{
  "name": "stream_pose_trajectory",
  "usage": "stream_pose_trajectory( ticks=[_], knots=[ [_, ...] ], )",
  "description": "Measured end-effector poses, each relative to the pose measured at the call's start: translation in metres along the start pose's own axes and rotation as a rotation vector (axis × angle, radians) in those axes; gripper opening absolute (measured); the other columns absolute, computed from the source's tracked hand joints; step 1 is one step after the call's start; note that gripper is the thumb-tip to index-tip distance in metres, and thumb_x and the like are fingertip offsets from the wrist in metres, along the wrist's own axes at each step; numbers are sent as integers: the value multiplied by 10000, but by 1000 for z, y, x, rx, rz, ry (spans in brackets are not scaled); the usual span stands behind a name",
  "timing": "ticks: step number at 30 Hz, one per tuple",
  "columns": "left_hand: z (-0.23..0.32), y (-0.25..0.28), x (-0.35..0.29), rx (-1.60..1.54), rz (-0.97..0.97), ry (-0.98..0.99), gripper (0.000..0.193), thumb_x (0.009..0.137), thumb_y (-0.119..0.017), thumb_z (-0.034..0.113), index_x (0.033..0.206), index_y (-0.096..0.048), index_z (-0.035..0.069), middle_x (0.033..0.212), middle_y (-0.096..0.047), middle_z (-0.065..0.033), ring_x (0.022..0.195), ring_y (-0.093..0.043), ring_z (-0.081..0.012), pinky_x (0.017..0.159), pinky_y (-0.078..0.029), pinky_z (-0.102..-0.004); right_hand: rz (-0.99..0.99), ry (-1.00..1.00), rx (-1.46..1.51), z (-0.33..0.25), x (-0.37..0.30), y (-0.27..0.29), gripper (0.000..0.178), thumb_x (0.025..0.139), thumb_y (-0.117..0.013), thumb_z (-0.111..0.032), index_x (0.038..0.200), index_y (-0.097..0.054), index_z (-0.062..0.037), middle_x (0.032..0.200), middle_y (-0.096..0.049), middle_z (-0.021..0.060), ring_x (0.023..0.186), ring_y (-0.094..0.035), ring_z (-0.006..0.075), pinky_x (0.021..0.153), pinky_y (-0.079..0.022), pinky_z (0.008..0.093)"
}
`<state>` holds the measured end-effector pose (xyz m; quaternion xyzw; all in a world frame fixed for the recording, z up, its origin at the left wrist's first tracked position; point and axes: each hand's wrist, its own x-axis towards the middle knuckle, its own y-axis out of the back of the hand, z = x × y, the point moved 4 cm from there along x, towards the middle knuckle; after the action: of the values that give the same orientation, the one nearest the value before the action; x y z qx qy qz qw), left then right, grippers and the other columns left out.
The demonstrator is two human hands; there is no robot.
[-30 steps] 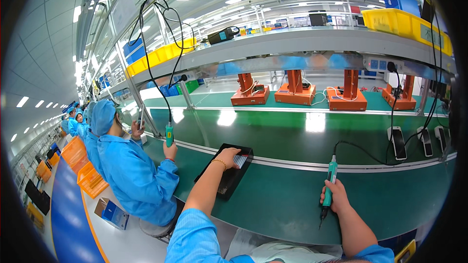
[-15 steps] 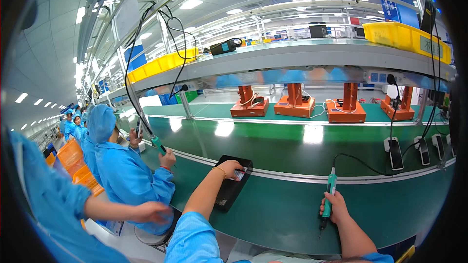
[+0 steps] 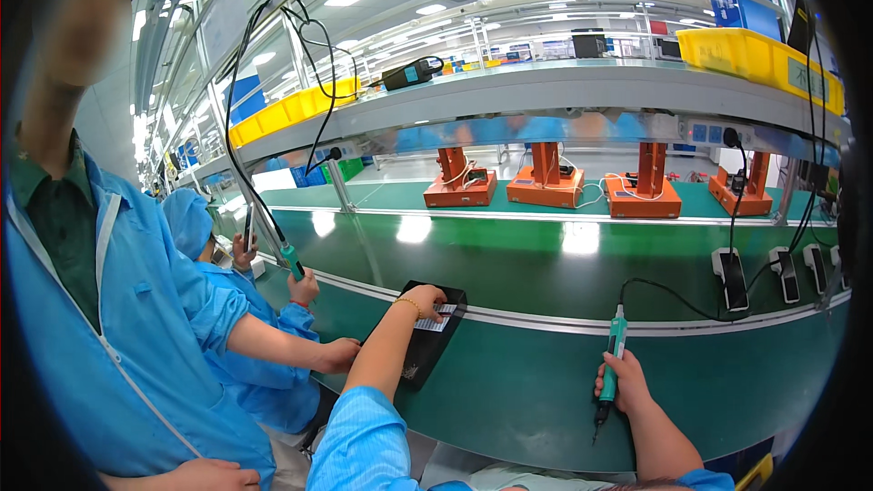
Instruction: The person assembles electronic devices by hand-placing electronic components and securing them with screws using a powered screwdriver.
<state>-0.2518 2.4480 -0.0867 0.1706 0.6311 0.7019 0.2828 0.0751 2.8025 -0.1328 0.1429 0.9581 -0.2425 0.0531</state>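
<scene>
My left hand [image 3: 424,300] reaches into a long black tray [image 3: 434,351] on the green bench. Its fingers are curled down at the tray's far end, beside a pale, grid-patterned piece [image 3: 435,316]; what the fingertips pinch, if anything, is hidden. Small light-coloured bits lie in the near end of the tray. My right hand [image 3: 627,382] is wrapped round a green electric screwdriver [image 3: 617,336]. The screwdriver stands nearly upright, its dark tip pointing down over the bench, and a black cord leaves its top.
A person in blue [image 3: 118,309] stands close at my left, one hand [image 3: 338,355] near the tray. Beyond, a seated co-worker holds another green screwdriver [image 3: 292,260]. Orange stands [image 3: 644,198] line the far side. Handheld black-and-white devices [image 3: 730,280] lie at right, near hanging cables.
The person at my left has come closer, with a hand now beside the tray. My left hand has shifted slightly up the tray, uncovering more of the pale piece. My right hand barely moves.
</scene>
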Motion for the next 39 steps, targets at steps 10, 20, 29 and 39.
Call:
stream_pose_trajectory(
  ticks=[10, 20, 29, 39],
  knots=[
    [-4, -3, 6, 56, -110, 128, 635, 561, -893, 331, 1114, -676, 107, 1075, -683, -103, 1017, -638, -276, 875, -499, -378, 3, 3, -8, -1, -2, 2, 254, 907, -591, -186, 1017, -391, -74, 747, -533, 90, 547, -569, 194, 475, -509, 362],
    [-11, 24, -11, 85, -49, 155, 495, 581, -869, 402, 960, -716, 122, 935, -693, -105, 923, -654, -281, 813, -505, -386, -2, 14, -29, 0, 0, 3, 256, 908, -588, -191, 1025, -395, -71, 744, -538, 92, 547, -572, 192, 477, -507, 359],
    [20, 72, -46, 115, 132, 25, 361, 630, -835, 317, 773, -644, 46, 850, -642, -117, 832, -616, -317, 715, -476, -420, -5, 37, -32, 0, 0, 8, 276, 903, -597, -187, 1040, -392, -63, 743, -534, 89, 541, -574, 192, 465, -512, 357],
    [9, 114, -81, -621, 590, 131, 239, 769, -775, 222, 884, -703, 26, 765, -662, -64, 700, -604, -196, 681, -468, -315, -12, 15, -15, 4, 3, 7, 325, 897, -627, -211, 1057, -396, -47, 770, -540, 86, 563, -584, 181, 480, -531, 350]
  ],
)
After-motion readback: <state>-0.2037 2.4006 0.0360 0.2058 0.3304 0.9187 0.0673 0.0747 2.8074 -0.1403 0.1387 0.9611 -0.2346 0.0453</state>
